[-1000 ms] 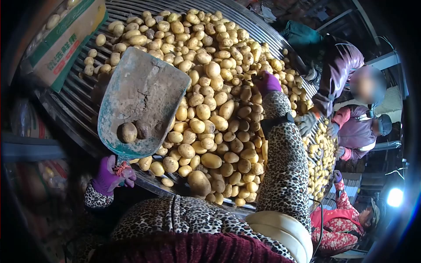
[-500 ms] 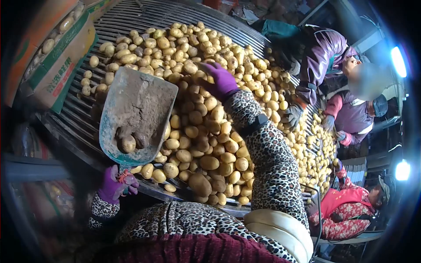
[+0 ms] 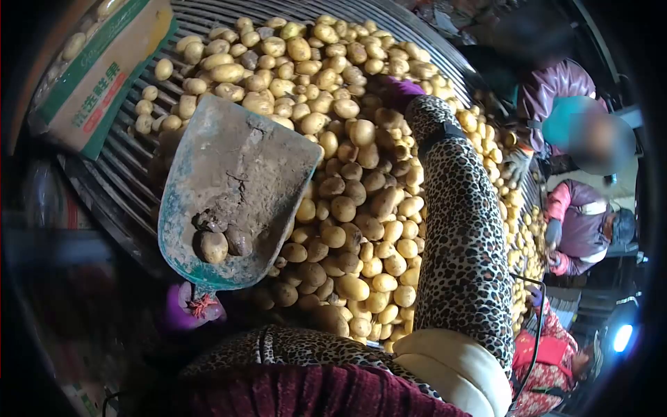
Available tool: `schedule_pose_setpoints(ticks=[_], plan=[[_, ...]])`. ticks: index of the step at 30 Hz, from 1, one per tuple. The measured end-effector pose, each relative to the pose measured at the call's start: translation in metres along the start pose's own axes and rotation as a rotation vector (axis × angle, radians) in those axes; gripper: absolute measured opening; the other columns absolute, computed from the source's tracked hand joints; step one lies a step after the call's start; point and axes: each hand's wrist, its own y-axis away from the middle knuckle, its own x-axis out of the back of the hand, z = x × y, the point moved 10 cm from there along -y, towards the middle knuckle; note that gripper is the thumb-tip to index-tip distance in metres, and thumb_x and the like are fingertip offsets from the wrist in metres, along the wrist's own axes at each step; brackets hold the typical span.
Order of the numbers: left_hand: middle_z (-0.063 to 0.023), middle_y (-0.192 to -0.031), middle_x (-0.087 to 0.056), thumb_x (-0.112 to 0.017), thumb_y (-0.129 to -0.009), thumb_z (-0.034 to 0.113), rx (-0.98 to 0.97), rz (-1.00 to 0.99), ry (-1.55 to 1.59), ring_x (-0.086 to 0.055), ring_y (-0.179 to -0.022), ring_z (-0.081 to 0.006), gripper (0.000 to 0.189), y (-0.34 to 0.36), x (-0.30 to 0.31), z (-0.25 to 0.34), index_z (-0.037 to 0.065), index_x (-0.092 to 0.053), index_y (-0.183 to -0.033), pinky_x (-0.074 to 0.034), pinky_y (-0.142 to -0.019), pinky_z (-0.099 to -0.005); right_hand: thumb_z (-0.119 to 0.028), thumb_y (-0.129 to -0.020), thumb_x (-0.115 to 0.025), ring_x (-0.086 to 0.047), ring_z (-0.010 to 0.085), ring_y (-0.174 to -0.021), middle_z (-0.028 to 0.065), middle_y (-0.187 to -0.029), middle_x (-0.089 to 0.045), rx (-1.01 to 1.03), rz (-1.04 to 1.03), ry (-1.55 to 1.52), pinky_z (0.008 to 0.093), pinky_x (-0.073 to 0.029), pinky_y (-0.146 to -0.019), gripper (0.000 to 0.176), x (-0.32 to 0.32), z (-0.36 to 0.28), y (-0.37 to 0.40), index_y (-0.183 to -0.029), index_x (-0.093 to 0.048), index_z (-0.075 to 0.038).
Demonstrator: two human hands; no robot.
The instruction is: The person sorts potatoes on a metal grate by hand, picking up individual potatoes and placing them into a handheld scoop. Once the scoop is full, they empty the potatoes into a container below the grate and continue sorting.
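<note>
My left hand, in a purple glove, is closed around the short handle of a green, dirt-caked dustpan, where reddish string is tied. In the pan lie dry soil, a yellowish potato and darker lumps beside it. My right hand, also purple-gloved, reaches to the far part of a big heap of potatoes. Shadow and the potatoes hide its fingers, so their pose cannot be made out. A leopard-print sleeve covers that arm.
The potatoes rest on a slatted metal rack. A green and tan carton stands at the upper left, with bagged potatoes behind it. Several co-workers are along the right side; one gloved hand of the nearest is at the potatoes.
My right hand has moved right and farther out across the heap, and its fingers have gone into shadow. The dustpan appears larger, and its contents have shifted slightly in view.
</note>
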Motion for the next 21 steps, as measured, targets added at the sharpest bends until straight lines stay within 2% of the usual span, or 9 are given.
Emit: schedule_pose_setpoints(ticks=[6,9,11,13,15,16,17,19,21], plan=[[-0.0166,-0.082,-0.066,-0.068,-0.087,0.005,0.051,-0.006,0.029,-0.069,-0.076,-0.0240,0.029,-0.002,0.000,-0.004,-0.005,-0.052,-0.110,-0.059,-0.066,-0.0376,-0.037,-0.080,-0.075,-0.056,0.0338,-0.124,0.0199,-0.133,-0.058,-0.067,0.268,0.066,0.0424,-0.046,-0.103,0.083,0.055,0.077,-0.015,-0.150,-0.036,-0.017],[-0.0164,-0.081,-0.066,-0.069,-0.087,0.005,0.147,0.028,0.089,-0.069,-0.075,-0.0239,0.029,-0.003,-0.003,-0.003,-0.005,-0.052,-0.109,-0.059,-0.065,-0.0370,-0.036,-0.084,-0.072,-0.057,0.0331,-0.123,0.0199,-0.133,-0.059,-0.050,0.260,-0.136,0.0418,-0.045,-0.103,0.073,0.099,0.067,0.062,-0.147,-0.041,-0.015],[-0.0163,-0.081,-0.066,-0.070,-0.086,0.007,0.212,0.080,0.135,-0.069,-0.071,-0.0238,0.032,-0.001,-0.007,0.008,-0.004,-0.052,-0.110,-0.059,-0.061,-0.0356,-0.036,-0.085,-0.071,-0.058,0.0326,-0.121,0.0192,-0.128,-0.061,-0.005,0.225,-0.004,0.0415,-0.046,-0.102,0.064,0.107,0.079,0.085,-0.142,-0.049,-0.015],[-0.0159,-0.079,-0.066,-0.071,-0.085,0.008,0.226,0.119,0.160,-0.068,-0.065,-0.0236,0.035,-0.001,-0.006,0.013,-0.004,-0.052,-0.111,-0.059,-0.057,-0.0343,-0.036,-0.086,-0.071,-0.059,0.0320,-0.120,0.0177,-0.125,-0.062,-0.207,0.131,-0.100,0.0405,-0.046,-0.102,0.062,0.090,0.068,0.147,-0.141,-0.050,-0.016],[-0.0152,-0.077,-0.065,-0.072,-0.083,0.010,0.198,0.142,0.167,-0.067,-0.059,-0.0231,0.039,0.000,-0.004,0.007,-0.004,-0.052,-0.113,-0.058,-0.054,-0.0331,-0.037,-0.086,-0.071,-0.054,0.0327,-0.125,0.0191,-0.134,-0.056,0.173,0.150,-0.081,0.0407,-0.044,-0.105,0.062,0.057,0.044,0.198,-0.141,-0.051,-0.017],[-0.0148,-0.076,-0.065,-0.072,-0.083,0.011,0.172,0.154,0.168,-0.066,-0.058,-0.0226,0.039,0.000,-0.003,0.008,-0.004,-0.051,-0.114,-0.057,-0.052,-0.0325,-0.038,-0.086,-0.071,-0.050,0.0343,-0.129,0.0197,-0.139,-0.051,0.159,0.041,0.013,0.0422,-0.042,-0.107,0.064,0.036,0.040,0.222,-0.143,-0.047,-0.019],[-0.0144,-0.075,-0.064,-0.071,-0.084,0.012,0.151,0.161,0.166,-0.065,-0.056,-0.0221,0.040,-0.001,-0.003,0.009,-0.003,-0.051,-0.115,-0.057,-0.051,-0.0319,-0.039,-0.087,-0.070,-0.046,0.0359,-0.133,0.0203,-0.145,-0.046,0.139,-0.072,0.101,0.0436,-0.040,-0.109,0.067,0.013,0.034,0.247,-0.146,-0.044,-0.020],[-0.0136,-0.073,-0.063,-0.071,-0.084,0.015,0.116,0.156,0.162,-0.064,-0.054,-0.0210,0.042,-0.003,-0.001,0.008,-0.003,-0.051,-0.115,-0.055,-0.049,-0.0304,-0.054,-0.084,-0.066,-0.034,0.0398,-0.141,0.0189,-0.154,-0.033,-0.219,-0.081,0.243,0.0479,-0.034,-0.113,0.077,-0.010,0.048,0.298,-0.151,-0.033,-0.033],[-0.0128,-0.071,-0.062,-0.072,-0.084,0.020,0.092,0.140,0.165,-0.063,-0.053,-0.0197,0.044,-0.005,-0.001,0.007,-0.003,-0.051,-0.116,-0.053,-0.048,-0.0287,-0.054,-0.084,-0.066,-0.035,0.0393,-0.139,0.0173,-0.156,-0.030,-0.332,-0.092,0.202,0.0496,-0.034,-0.113,0.083,-0.002,0.075,0.330,-0.153,-0.028,-0.028]])
